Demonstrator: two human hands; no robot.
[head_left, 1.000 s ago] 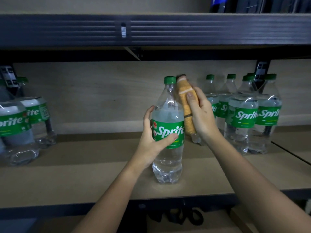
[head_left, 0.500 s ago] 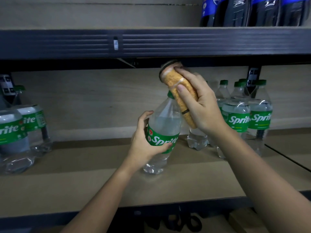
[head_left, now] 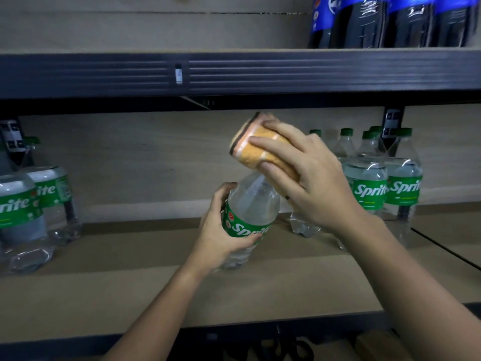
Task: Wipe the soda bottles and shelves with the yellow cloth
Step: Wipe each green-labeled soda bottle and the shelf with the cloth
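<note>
My left hand [head_left: 221, 235] grips the tilted bottle [head_left: 250, 217] round its label, just above the shelf [head_left: 130, 295]. My right hand [head_left: 299, 178] clutches the yellow cloth [head_left: 257, 147] over the neck; the cap is hidden, I think underneath. If I rub hard, the leaning bottle could twist loose and knock the bottles [head_left: 385, 183] standing nearby.

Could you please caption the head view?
Left hand tilts a Sprite bottle while right hand wipes its top with yellow cloth.
</note>
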